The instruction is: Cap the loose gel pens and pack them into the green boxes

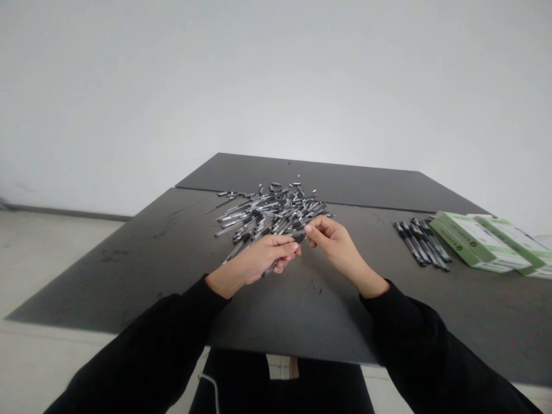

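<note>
My left hand (pixel 269 254) is closed around a pen (pixel 298 236) with a black grip, its rear end poking out below my fingers. The pen's front end points to the right, toward my right hand (pixel 331 240). Thumb and forefinger of that hand are pinched together right at the pen's tip. Whether they grip the tip itself or a small part there, I cannot tell. Just beyond both hands lies a loose heap of clear pen barrels and black pen parts (pixel 276 210).
On the right of the dark table (pixel 172 276), a row of assembled pens (pixel 420 244) lies beside green and white boxes (pixel 478 241). A few small parts (pixel 298 176) are scattered behind the heap. A seam crosses the table, and a pale wall (pixel 276 75) stands behind.
</note>
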### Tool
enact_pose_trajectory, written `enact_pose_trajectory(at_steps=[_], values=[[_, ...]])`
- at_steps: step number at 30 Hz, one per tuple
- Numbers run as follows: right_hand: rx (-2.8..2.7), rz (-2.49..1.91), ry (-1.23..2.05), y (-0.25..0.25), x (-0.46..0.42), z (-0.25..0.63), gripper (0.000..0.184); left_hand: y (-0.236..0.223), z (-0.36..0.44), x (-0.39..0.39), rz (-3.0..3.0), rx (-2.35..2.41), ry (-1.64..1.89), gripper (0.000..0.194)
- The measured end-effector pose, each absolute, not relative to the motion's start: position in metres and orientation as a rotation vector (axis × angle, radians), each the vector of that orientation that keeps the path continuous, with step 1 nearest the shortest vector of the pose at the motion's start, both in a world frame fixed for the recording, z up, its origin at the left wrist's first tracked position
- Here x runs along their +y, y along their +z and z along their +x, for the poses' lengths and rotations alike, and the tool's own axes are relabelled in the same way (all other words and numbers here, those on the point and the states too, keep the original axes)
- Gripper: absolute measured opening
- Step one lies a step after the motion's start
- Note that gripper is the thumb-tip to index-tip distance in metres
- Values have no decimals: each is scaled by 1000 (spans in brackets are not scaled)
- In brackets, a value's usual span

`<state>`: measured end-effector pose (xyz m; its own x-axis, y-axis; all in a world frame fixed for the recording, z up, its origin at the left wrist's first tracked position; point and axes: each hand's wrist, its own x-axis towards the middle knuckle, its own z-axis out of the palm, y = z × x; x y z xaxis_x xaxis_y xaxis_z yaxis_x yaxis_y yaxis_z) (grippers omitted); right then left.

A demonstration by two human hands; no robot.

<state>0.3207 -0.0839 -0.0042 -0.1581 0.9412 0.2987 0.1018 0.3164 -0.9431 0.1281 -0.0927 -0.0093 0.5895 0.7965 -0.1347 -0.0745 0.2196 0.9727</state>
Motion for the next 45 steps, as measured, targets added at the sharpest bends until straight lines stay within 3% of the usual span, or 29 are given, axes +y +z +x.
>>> enact_pose_trajectory(at_steps=[8,17,24,31,38,45], values=[[-1537,-949,1076,4,-87,322,48,-8,128,-95,1230,699,693,23],[-1513,-864,1179,12,-89,330,35,-11,128,-93,1305,693,829,35],[-1520,-889,1094,8,-88,326,38,-7,132,-94,1504,825,891,28],[-1423,-970,958,-7,-90,311,39,-5,133,-99,1899,1146,1231,17],[-1491,-1037,998,-3,-68,335,41,-13,132,-90,1827,1178,1253,18],[-1720,-1511,361,-12,10,433,19,-16,130,-85,1706,1241,1127,29]])
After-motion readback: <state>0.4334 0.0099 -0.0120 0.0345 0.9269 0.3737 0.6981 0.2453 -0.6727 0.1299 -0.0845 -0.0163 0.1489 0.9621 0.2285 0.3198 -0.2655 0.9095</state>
